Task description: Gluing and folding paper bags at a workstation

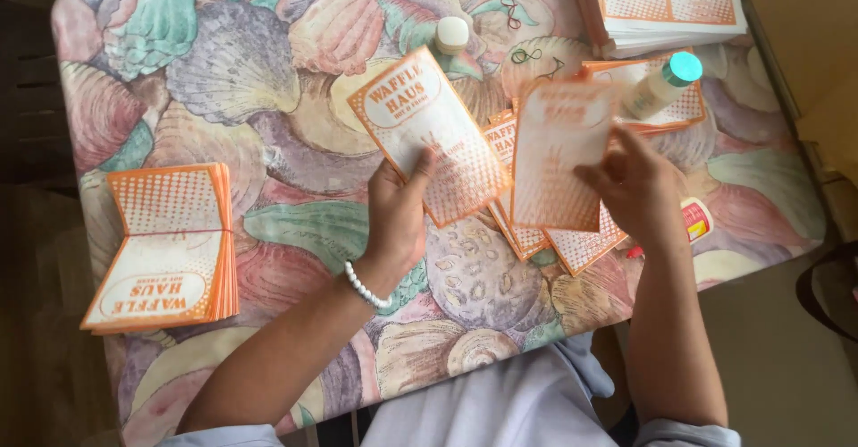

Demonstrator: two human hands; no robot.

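As I watch the bench [268, 80]: left hand [398, 219] clamped on orange leaflet [429, 134] | right hand [639, 188] clamped on blurred leaflet [559, 156].

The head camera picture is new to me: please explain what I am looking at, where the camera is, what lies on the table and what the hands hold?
There is no machine here. A person sits at a table, and one camera worn on the head looks down at both bare hands.

The table has a cloth with a pastel seashell pattern. The left hand, with a white bead bracelet on the wrist, holds an orange-and-white printed paper card. The right hand holds a second such card, blurred by motion. More loose cards lie under them.

At the left lies a bundled stack of folded cards; another stack sits at the top right. Nearby are a white bottle with a teal cap, a small cream round lid and thin rubber bands.
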